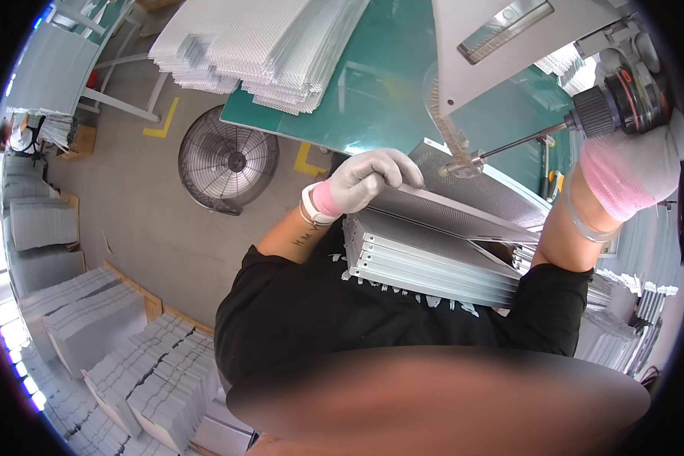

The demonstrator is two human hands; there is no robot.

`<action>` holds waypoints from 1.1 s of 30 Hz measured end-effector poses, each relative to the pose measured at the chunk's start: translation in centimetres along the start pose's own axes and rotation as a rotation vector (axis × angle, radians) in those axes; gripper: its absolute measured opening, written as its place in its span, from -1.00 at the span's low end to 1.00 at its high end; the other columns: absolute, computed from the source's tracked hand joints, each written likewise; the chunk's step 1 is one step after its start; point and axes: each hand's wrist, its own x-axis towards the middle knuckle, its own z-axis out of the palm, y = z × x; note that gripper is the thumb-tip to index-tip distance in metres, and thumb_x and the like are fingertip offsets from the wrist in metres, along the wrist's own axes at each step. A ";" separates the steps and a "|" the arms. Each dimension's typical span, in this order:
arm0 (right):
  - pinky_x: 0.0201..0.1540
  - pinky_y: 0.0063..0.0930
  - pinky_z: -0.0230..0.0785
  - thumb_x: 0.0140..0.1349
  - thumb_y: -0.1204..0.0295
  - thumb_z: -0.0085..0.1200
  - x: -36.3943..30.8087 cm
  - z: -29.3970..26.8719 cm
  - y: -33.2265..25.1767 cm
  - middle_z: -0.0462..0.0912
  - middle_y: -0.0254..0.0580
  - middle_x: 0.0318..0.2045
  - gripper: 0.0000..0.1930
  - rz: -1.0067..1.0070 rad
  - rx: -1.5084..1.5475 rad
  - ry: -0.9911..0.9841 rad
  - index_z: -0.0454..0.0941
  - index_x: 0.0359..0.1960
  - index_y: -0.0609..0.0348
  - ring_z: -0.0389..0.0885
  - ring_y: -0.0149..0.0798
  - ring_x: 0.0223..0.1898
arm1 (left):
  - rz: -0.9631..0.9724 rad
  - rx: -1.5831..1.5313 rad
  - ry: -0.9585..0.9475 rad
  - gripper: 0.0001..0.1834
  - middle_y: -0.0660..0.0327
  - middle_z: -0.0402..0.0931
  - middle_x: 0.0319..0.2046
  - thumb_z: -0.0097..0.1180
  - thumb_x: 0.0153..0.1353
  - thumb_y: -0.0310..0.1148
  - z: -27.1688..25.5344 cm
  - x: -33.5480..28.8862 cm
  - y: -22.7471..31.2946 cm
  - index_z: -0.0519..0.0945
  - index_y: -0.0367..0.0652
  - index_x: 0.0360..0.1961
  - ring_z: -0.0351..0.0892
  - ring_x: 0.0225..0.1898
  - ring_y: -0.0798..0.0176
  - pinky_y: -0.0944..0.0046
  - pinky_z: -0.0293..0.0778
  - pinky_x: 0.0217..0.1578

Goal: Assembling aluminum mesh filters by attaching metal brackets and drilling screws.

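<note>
My left hand (363, 181), in a pale glove with a pink cuff, closes its fingers over the corner of a silvery framed mesh panel (463, 210). My right hand (637, 163), gloved alike, is wrapped round a black power screwdriver (604, 111). A long thin shaft runs left from the tool to a clear nozzle piece (463, 166) above a second mesh panel (501, 186), which leans behind the held one. Whether the tip touches a panel I cannot tell. Several similar frames (425, 270) lie stacked against my front, below the held panel.
A pale machine plate (501, 45) with a slot hangs over the green table (387, 83). Mesh sheets (258, 53) are piled at the table's far left. A floor fan (232, 161) stands left of the table. Stacks of pale panels (159, 372) stand on the floor at left.
</note>
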 end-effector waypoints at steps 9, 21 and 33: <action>-0.02 -0.41 0.42 0.39 0.37 -0.07 -2.4 -6.5 -2.0 0.53 -0.14 -0.14 -0.59 0.420 0.443 0.144 0.38 0.14 0.47 0.50 -0.35 -0.10 | -0.097 0.217 -0.061 -0.72 -0.13 0.61 -0.21 0.14 0.13 -0.63 -0.5 -0.4 1.5 0.29 -0.05 -0.37 0.58 -0.30 0.25 0.31 0.45 -0.35; -0.26 -0.54 0.33 0.39 0.32 -0.02 -4.0 -4.9 -2.7 0.46 -0.25 -0.32 -0.70 0.226 0.001 0.402 0.45 -0.08 0.37 0.45 -0.43 -0.32 | -0.132 0.107 -0.079 -0.77 -0.06 0.60 -0.23 0.05 0.07 -0.65 -0.6 0.0 1.8 0.43 -0.09 -0.28 0.60 -0.24 0.18 0.21 0.50 -0.23; -0.27 -0.54 0.35 0.36 0.37 -0.04 -4.0 -4.5 -3.1 0.44 -0.25 -0.31 -0.68 0.314 0.420 0.400 0.46 0.00 0.41 0.46 -0.46 -0.37 | -0.234 0.434 0.033 -0.81 0.14 0.68 -0.24 0.16 0.15 -0.50 1.0 1.8 1.5 0.66 -0.23 -0.19 0.66 -0.25 0.22 0.29 0.54 -0.18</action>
